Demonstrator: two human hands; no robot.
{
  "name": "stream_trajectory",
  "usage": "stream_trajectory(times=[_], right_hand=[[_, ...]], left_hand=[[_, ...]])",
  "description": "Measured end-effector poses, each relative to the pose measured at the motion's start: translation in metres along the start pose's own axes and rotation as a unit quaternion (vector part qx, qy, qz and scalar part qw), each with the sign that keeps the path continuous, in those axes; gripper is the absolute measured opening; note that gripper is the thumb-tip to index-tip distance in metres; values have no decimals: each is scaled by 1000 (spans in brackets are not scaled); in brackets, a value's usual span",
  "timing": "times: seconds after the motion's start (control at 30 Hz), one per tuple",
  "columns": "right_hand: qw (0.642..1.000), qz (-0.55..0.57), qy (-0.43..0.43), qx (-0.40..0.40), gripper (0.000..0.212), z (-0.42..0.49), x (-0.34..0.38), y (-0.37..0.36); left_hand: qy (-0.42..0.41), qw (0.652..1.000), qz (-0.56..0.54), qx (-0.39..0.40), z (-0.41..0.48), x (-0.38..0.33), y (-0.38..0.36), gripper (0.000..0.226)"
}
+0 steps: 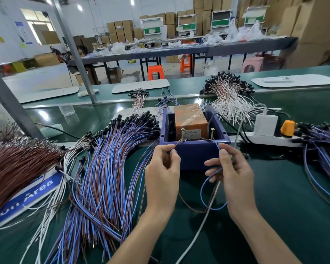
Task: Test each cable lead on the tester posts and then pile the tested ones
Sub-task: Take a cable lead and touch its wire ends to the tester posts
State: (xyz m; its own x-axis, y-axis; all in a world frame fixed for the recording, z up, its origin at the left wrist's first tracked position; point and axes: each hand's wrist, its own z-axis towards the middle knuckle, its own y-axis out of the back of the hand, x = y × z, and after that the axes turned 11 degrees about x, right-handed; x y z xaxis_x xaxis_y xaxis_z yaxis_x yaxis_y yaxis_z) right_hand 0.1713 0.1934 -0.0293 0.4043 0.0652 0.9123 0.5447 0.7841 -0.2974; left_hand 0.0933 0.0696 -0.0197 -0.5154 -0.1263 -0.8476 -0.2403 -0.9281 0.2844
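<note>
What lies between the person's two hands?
In the head view, the front wall of the blue box lies between the left hand and the right hand, which pinch one cable lead.

Bright, even light falls from ceiling lamps [80, 7] at eleven o'clock and a window [37, 20] at ten. The glossy green table [286, 197] mirrors them as pale glare at nine o'clock. The left hand [161, 168] and right hand [234, 174] at six o'clock are sharp, with faint soft shadows. Wide-angle distortion tilts the steel post [74, 48]; cardboard boxes [312, 31] at two o'clock smear into blur.
</note>
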Motion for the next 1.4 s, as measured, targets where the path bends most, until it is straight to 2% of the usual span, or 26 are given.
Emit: stream_trajectory(times=[1.4], right_hand=[[1000, -2, -1, 7, 16, 2, -5, 2]], left_hand=[[1, 1000, -4, -2, 3, 7, -6, 6]])
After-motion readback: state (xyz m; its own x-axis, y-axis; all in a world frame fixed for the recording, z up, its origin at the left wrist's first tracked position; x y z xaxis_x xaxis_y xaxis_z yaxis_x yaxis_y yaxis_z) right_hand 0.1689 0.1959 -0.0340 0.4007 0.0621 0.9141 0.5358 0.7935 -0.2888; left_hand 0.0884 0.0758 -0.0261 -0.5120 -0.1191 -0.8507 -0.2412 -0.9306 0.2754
